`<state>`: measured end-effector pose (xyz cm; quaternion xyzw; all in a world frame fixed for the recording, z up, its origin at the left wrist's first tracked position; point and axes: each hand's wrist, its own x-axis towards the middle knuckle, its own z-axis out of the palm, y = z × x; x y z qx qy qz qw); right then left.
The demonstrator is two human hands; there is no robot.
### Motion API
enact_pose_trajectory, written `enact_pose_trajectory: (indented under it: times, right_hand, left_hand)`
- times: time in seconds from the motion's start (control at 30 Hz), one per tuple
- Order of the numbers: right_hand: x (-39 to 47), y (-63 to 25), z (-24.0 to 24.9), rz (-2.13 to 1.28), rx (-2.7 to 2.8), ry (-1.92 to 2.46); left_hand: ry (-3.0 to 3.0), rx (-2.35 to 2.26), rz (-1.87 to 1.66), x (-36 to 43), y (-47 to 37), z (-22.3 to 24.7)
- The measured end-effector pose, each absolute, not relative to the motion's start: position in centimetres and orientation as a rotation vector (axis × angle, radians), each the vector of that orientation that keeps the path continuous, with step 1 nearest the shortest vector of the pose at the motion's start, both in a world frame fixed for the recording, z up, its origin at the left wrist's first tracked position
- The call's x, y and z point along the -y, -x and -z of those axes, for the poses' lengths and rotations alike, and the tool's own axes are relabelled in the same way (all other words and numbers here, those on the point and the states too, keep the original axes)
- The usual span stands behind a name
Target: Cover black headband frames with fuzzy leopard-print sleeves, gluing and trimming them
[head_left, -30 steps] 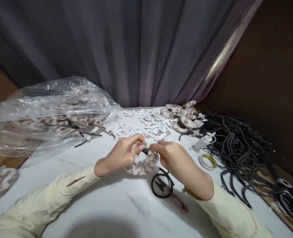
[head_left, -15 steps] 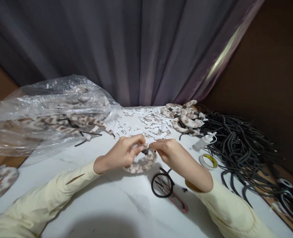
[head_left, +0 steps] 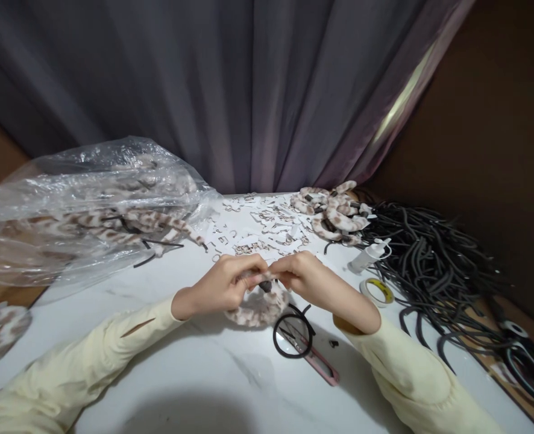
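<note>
Between my hands is a fuzzy white-and-brown spotted ring point(head_left: 255, 312), curved like a plush band, with a black piece at its upper end. My left hand point(head_left: 224, 280) is closed on the ring's upper left end, fingertips pinched. Meeting it at the top, my right hand point(head_left: 301, 272) pinches at the ring's other end; the exact spot under the fingers is hidden. Just below my right hand lie a black tube loop point(head_left: 276, 343) and pink-handled thread snips point(head_left: 323, 364), the loop lying over the snips' blades.
A clear plastic bag point(head_left: 90, 157) with spotted fuzzy strips lies left. Scattered small metal pieces point(head_left: 249, 247) and more fuzzy rings point(head_left: 346, 222) are at the back. On the right are a white squeeze bottle point(head_left: 365, 259), a tape roll point(head_left: 377, 292), a black tube pile point(head_left: 430, 259) and scissors point(head_left: 527, 361).
My hands have come together at the top of the ring, the right one moving slightly left. The ring's lower part hangs a little lower. The whole view has shifted slightly.
</note>
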<state>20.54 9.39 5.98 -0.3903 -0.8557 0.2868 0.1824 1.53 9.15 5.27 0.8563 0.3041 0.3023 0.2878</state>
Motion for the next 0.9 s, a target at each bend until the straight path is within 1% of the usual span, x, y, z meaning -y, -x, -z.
enact_pose_trajectory:
  times: [0.2,0.3,0.47,0.53,0.57,0.7,0.73,0.9]
  right_hand:
    - [-10.1,-20.6,-6.4,-1.22,2.31,1.043]
    - [-10.2,-20.9,-7.0,-1.35,2.259,1.046]
    - [-10.5,-21.2,-7.1,-1.535,2.197,1.144]
    - [-10.5,-21.1,-7.0,-1.478,2.182,1.151]
    - [-10.3,-21.0,-7.0,-1.394,2.171,1.159]
    - [-8.7,-20.2,-7.4,-0.876,2.115,1.258]
    - [-8.2,-20.0,-7.5,-0.794,2.113,1.276]
    - [-6.9,-18.8,-6.8,-0.643,2.145,1.369]
  left_hand:
    - [-2.161,-0.863,-0.78,-8.9,-1.4,-5.1]
    - [-2.099,-0.9,-0.773,-9.0,-1.5,-5.0]
    - [-2.222,-0.882,-0.795,-9.2,-1.6,-4.7]
    - [-2.258,-0.876,-0.843,-9.3,-1.6,-4.6]
    - [-2.271,-0.883,-0.867,-9.3,-1.7,-4.5]
    - [-2.275,-0.976,-0.93,-9.3,-1.8,-4.0]
    - [-2.258,-1.011,-0.936,-9.3,-1.9,-3.9]
    - [-2.107,-1.134,-0.981,-9.3,-2.0,-4.0]
